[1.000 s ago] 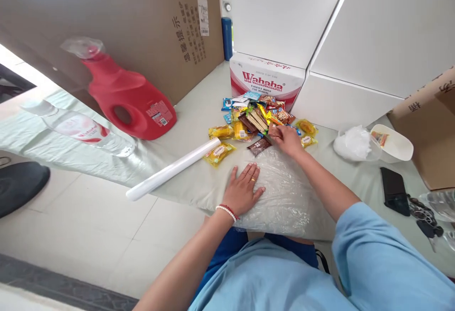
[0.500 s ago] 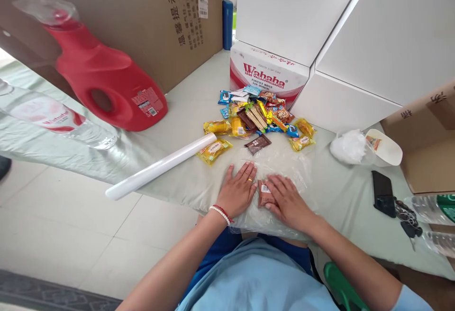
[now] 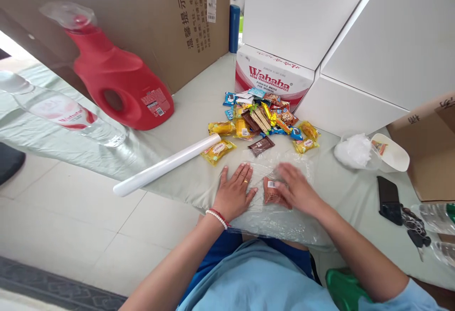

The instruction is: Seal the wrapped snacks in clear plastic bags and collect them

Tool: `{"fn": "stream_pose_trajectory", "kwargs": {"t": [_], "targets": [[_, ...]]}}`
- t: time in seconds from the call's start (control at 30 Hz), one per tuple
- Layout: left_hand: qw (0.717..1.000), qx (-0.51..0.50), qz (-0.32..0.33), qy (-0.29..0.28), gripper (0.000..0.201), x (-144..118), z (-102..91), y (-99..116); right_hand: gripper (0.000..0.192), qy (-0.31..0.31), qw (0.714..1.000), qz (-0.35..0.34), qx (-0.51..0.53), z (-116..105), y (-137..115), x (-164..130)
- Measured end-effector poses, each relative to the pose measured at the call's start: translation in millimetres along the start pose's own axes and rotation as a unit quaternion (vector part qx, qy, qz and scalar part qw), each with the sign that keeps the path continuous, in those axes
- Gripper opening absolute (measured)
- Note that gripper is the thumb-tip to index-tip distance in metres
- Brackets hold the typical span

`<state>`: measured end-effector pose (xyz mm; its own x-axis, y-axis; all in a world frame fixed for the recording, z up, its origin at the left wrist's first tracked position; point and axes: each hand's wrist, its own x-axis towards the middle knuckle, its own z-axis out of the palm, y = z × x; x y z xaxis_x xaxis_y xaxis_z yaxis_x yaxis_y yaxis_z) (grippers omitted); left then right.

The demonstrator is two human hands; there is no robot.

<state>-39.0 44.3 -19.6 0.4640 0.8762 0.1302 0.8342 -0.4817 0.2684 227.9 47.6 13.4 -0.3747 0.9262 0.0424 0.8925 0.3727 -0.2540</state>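
Lying on the clear film (image 3: 280,228) near the front edge of the desk (image 3: 197,100), the brown packet (image 3: 273,196) runs roughly lengthwise along that edge, its right end partly hidden by the right hand (image 3: 297,188). That hand's fingers have shifted since half a second ago, baring more packet; blur leaves its grip unclear, while the left hand (image 3: 232,192) lies flat, gripping nothing.

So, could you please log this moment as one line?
left hand: palm-down at clear crinkled plastic sheet | right hand: blurred, thumb over reddish-brown rectangular packet | nearby: white cylindrical roll
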Motion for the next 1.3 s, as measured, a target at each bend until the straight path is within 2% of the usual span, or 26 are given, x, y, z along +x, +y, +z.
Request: {"fn": "stream_pose_trajectory", "kwargs": {"t": [0.07, 0.13, 0.23, 0.3, 0.37, 0.47, 0.53, 0.57, 0.63, 0.7, 0.73, 0.77, 0.83, 0.9, 0.97, 1.07, 1.13, 1.3], "targets": [[1.0, 0.006, 0.0, -0.001, 0.063, 0, 0.7, 0, 0.061, 0.073, 0.997, 0.031, -0.018, -12, 26, 38], [1.0, 0.012, 0.001, 0.0, 0.063, 1, 2.3, 0, 0.063, 0.109, 0.986, 0.109, -0.06, -22, 54, 80], [1.0, 0.019, 0.003, 0.005, 0.063, 0, 3.9, -1, 0.062, 0.059, 0.97, 0.217, -0.092, -28, 83, 131], [1.0, 0.018, 0.004, 0.008, 0.063, -1, 3.6, -1, 0.049, 0.044, 0.967, 0.234, -0.09, -32, 92, 148], [1.0, 0.013, 0.005, 0.011, 0.063, -1, 2.4, -1, 0.042, 0.061, 0.965, 0.235, -0.094, -38, 95, 152], [1.0, 0.001, 0.003, 0.014, 0.063, -1, -0.2, 1, 0.041, 0.145, 0.959, 0.239, -0.053, -53, 95, 134], [1.0, -0.007, 0.0, 0.013, 0.063, 0, -1.9, 1, 0.04, 0.187, 0.952, 0.232, 0.07, -60, 89, 106], [1.0, -0.009, -0.001, 0.012, 0.062, 0, -2.6, 1, 0.042, 0.184, 0.944, 0.226, 0.156, -60, 82, 89], [1.0, -0.013, 0.001, 0.009, 0.062, 0, -3.3, 1, 0.05, 0.127, 0.914, 0.212, 0.322, -53, 60, 50], [1.0, -0.017, 0.004, 0.003, 0.062, 0, -3.2, 1, 0.055, 0.061, 0.887, 0.198, 0.414, -38, 30, 14], [1.0, -0.018, 0.006, 0.001, 0.062, 0, -3.0, 1, 0.054, 0.041, 0.886, 0.191, 0.421, -30, 14, -1], [1.0, -0.019, 0.007, 0.0, 0.062, 1, -2.7, 1, 0.049, 0.03, 0.896, 0.183, 0.403, -21, 1, -13], [1.0, -0.018, 0.006, -0.003, 0.063, 1, -2.1, 1, 0.04, 0.042, 0.937, 0.163, 0.305, -10, -19, -28], [1.0, -0.015, 0.006, -0.005, 0.063, 1, -1.8, 1, 0.039, 0.079, 0.972, 0.133, 0.176, -8, -27, -33], [1.0, -0.01, 0.007, -0.006, 0.063, 1, -1.6, 2, 0.046, 0.082, 0.989, 0.075, 0.1, -15, -27, -33], [1.0, -0.002, 0.007, -0.005, 0.063, 1, -1.5, 2, 0.053, -0.004, 0.996, -0.034, 0.086, -27, -22, -31], [1.0, 0.002, 0.005, -0.005, 0.063, 0, -1.1, 1, 0.048, -0.035, 0.994, -0.057, 0.083, -29, -21, -29], [1.0, 0.01, 0.007, -0.012, 0.063, 2, 1.0, 1, 0.042, 0.01, 0.996, -0.027, 0.086, -16, -30, -28]]}}
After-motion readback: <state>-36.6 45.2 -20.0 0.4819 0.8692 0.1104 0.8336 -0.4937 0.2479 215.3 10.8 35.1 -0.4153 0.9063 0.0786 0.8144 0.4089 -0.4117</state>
